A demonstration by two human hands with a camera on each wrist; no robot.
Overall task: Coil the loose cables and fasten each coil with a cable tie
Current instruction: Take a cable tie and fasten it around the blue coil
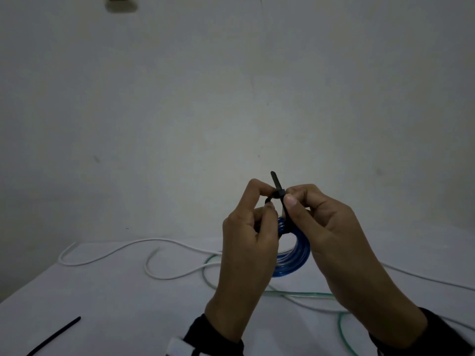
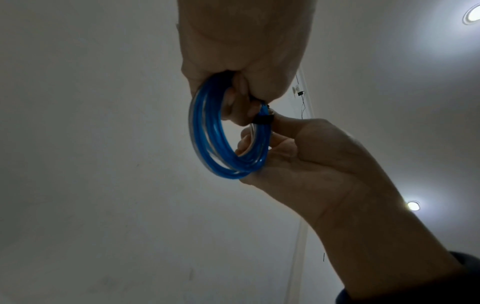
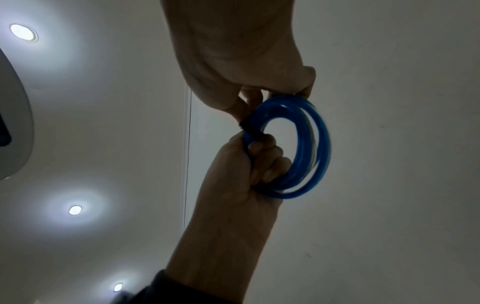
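Observation:
Both hands hold a blue cable coil (image 1: pixel 293 255) up above the table. A black cable tie (image 1: pixel 279 192) is looped round the top of the coil, and its tail sticks up between the hands. My left hand (image 1: pixel 267 201) pinches the tie loop with thumb and forefinger, while its lower fingers (image 3: pixel 262 162) curl round the coil (image 3: pixel 301 148). My right hand (image 1: pixel 289 197) pinches the tie at its head. From the left wrist view the tie band (image 2: pixel 262 120) wraps the coil (image 2: pixel 205 133) where the two hands meet.
On the white table (image 1: pixel 102 304) lie a loose white cable (image 1: pixel 108 253) and a loose translucent green cable (image 1: pixel 295 294), both running under the hands. A spare black cable tie (image 1: pixel 56 335) lies near the front left. A bare wall stands behind.

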